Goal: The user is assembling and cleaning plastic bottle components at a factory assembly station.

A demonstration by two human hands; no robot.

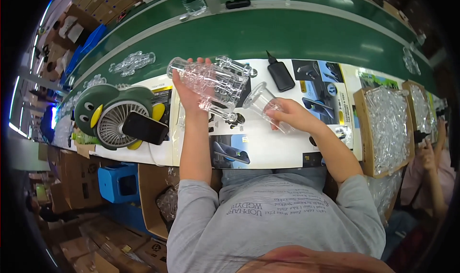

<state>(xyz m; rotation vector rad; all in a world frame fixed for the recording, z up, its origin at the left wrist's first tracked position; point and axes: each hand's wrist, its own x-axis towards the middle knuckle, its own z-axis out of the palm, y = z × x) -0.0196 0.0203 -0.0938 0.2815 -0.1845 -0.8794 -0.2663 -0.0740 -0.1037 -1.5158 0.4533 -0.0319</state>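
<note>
My left hand [190,93] is closed around a clear plastic assembly [218,86] made of several tubes with round ends, holding it tilted above the table. In my right hand [291,114], thumb and fingers grip a clear flared piece [261,99], like a funnel, with its wide rim up and towards the assembly. A small gap seems to part the two pieces. Just beyond them, a black squeeze bottle [281,75] with a pointed nozzle lies on the printed sheets [282,151] covering the work surface.
To the left stand a green penguin-shaped fan [115,122] and a dark phone [145,128]. Another clear assembly [132,63] lies behind them. A cardboard box [365,129] of clear parts is at right, near a co-worker's hand [425,155]. A blue stool [108,184] stands lower left.
</note>
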